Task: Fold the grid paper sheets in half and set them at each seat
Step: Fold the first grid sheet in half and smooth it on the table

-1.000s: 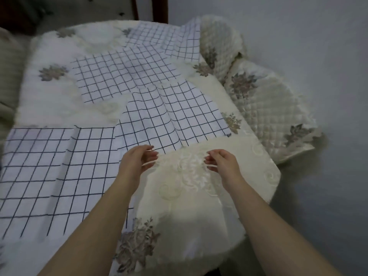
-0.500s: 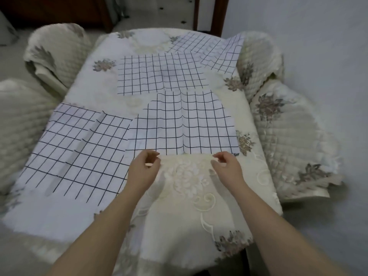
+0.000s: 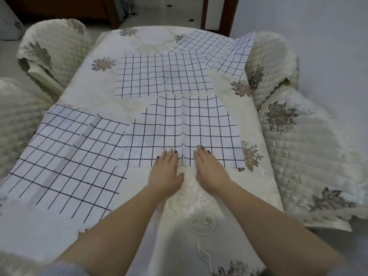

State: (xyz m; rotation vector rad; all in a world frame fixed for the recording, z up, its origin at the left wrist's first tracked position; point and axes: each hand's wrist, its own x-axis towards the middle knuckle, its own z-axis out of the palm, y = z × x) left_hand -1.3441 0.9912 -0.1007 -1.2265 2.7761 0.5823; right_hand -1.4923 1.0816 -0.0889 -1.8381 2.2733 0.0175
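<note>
You've got both hands flat on the near edge of the middle sheet (image 3: 179,132), center of the frame: left hand (image 3: 166,172) and right hand (image 3: 210,172) either side of its center crease, fingers spread open, pressing down and gripping nothing. Looks to me like you're smoothing it out before the fold. Next you'd want to pinch the near corners and bring that edge over to the far one, lined up on the grid.

Three more sheets lie on the tablecloth (image 3: 199,226): one lower left (image 3: 65,156), one above center (image 3: 159,76), one upper right (image 3: 225,52) hanging off the table edge. Padded chairs (image 3: 308,146) surround the table, and the lower right one is cut off. Can't tell if any sheet is already doubled over.
</note>
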